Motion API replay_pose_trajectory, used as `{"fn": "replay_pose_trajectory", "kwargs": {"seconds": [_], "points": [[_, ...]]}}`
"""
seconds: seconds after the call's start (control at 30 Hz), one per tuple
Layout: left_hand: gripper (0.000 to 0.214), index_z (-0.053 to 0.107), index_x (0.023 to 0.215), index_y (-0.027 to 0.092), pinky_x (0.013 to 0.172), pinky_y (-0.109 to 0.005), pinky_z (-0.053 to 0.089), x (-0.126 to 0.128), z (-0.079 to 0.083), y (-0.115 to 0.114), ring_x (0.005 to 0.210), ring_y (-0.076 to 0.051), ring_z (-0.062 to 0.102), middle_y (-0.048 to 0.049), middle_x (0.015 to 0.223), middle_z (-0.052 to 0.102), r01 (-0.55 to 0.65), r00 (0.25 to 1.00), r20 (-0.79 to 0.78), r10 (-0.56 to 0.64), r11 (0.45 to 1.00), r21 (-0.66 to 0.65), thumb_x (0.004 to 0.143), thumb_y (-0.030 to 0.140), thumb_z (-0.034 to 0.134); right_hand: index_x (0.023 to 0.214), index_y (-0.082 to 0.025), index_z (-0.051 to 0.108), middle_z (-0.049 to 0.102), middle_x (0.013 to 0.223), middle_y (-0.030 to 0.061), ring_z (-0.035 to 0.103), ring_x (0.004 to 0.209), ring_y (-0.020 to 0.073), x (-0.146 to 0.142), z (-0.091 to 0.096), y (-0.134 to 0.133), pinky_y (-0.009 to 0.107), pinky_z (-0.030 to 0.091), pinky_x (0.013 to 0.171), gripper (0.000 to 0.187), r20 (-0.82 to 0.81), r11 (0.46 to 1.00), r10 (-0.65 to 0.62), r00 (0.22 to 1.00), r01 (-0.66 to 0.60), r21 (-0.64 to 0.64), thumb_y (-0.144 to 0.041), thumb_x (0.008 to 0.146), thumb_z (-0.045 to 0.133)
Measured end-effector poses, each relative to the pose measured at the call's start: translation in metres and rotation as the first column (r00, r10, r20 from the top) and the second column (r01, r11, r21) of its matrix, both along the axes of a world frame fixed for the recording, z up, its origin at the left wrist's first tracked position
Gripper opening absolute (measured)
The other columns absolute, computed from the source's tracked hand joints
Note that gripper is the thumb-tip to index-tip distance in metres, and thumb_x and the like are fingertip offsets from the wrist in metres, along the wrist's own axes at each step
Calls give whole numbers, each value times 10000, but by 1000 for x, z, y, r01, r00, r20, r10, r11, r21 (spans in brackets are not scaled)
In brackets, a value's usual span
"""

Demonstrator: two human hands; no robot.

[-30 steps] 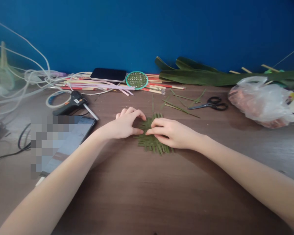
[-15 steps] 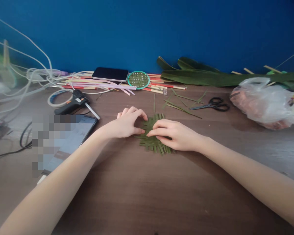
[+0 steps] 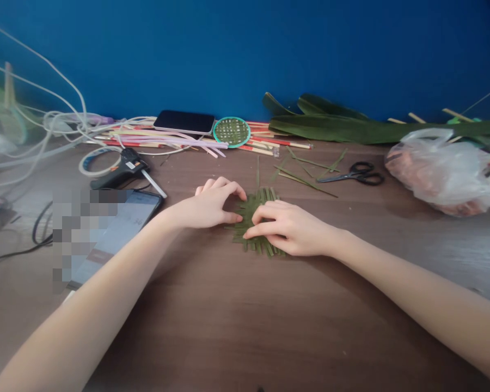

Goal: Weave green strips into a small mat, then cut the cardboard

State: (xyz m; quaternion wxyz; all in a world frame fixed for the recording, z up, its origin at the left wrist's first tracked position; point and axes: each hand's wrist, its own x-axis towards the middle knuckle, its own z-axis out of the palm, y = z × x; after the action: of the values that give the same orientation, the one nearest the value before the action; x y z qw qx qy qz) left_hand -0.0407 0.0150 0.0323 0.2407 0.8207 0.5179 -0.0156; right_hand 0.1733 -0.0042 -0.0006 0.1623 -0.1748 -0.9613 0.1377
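Note:
A small woven mat of green leaf strips [image 3: 251,209] lies flat on the table, its loose strip ends sticking out around the edges. My left hand [image 3: 212,204] rests at the mat's left side, index finger and thumb spread apart, their tips at its edge. Over the right part of the mat is my right hand [image 3: 292,226], which hides much of the weave. Its index finger is bent onto the strips, and the thumb stretches toward the lower left edge, with a gap between them.
Scissors [image 3: 355,174] and loose leaf strips [image 3: 306,182] lie beyond the mat. At left are a glue gun [image 3: 120,171], a tape roll [image 3: 87,163] and a phone [image 3: 118,234]. Along the wall are a teal-rimmed woven disc [image 3: 231,132], long leaves [image 3: 330,128] and a plastic bag [image 3: 441,174].
My right hand's thumb has moved down toward the mat's lower left edge, and its fingers have spread. My left hand stays nearly in place.

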Motion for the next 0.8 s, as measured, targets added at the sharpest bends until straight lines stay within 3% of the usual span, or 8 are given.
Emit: {"fn": "replay_pose_trajectory", "kwargs": {"seconds": [0.1,0.23,0.8], "points": [[593,444,1157,295,972,-442,307,-3,3,-3,1175,-282,346,-37,1233,440,52,999,12,-51,997,-52,645,561,578,1041,-215,635,584,933,63,477,802,157,0,0,0,305,370,733,340,9,1000,3,1000,-3,-6,-72,816,423],[741,400,1207,299,945,-457,324,-1,1,-8,1164,-310,342,-53,1234,433,53,998,-32,-52,998,25,562,562,651,1026,-216,643,586,922,62,471,783,159,0,1,0,307,374,728,332,9,1000,-3,1000,3,-3,-80,814,426],[805,341,1256,313,959,-465,308,0,-4,-8,1176,-312,325,-41,1271,427,53,998,-26,-52,998,40,554,521,677,961,-205,645,574,901,59,479,789,150,-1,2,0,292,387,743,287,-8,999,-7,1000,6,-53,-83,826,423]]}}
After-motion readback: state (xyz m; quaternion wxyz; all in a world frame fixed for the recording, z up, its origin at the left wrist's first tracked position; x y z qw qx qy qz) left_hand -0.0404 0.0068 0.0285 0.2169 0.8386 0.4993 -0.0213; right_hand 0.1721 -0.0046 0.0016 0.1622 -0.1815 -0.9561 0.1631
